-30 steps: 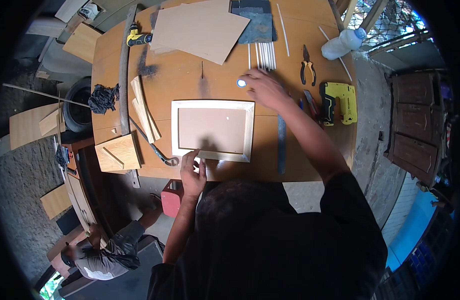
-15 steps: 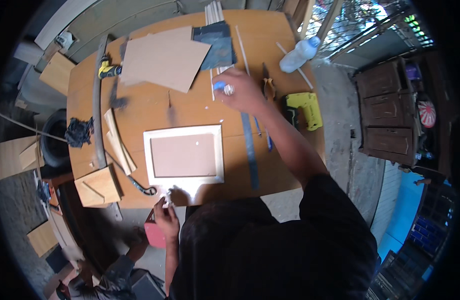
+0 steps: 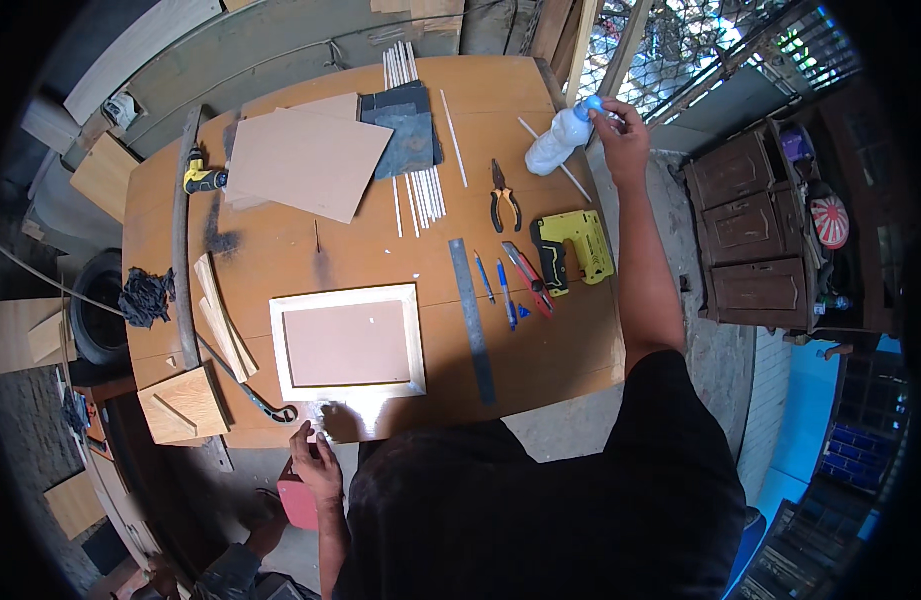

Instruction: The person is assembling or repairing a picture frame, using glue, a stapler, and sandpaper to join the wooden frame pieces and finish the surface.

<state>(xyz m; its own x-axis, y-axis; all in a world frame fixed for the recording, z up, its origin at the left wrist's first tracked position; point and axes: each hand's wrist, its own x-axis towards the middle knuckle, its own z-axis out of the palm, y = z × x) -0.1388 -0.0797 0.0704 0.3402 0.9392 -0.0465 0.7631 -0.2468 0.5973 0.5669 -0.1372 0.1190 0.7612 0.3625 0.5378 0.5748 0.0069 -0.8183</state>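
Observation:
My right hand (image 3: 623, 138) reaches to the far right corner of the table, its fingers closed on the blue cap (image 3: 589, 106) of a white plastic bottle (image 3: 558, 144). The bottle leans slightly over a thin pale stick. My left hand (image 3: 319, 470) hangs at the table's near edge, fingers apart with nothing visible in them. Just beyond it lies a pale wooden frame (image 3: 417, 340) around a brown board (image 3: 343, 345). Bright glare and a shadow fall on the tabletop between that hand and the frame.
On the table (image 3: 391, 265) lie brown boards (image 3: 306, 160), dark sandpaper (image 3: 406, 135), white sticks (image 3: 426, 195), pliers (image 3: 502, 200), a yellow-black staple gun (image 3: 586, 245), a red cutter (image 3: 529, 280), pens, a steel ruler (image 3: 471, 320) and a drill (image 3: 203, 175). A red stool (image 3: 299, 502) stands below.
My right hand has gone from above the table's middle, where it held something blue and white, to the bottle's cap. My left hand's fingers have spread. The view has shifted.

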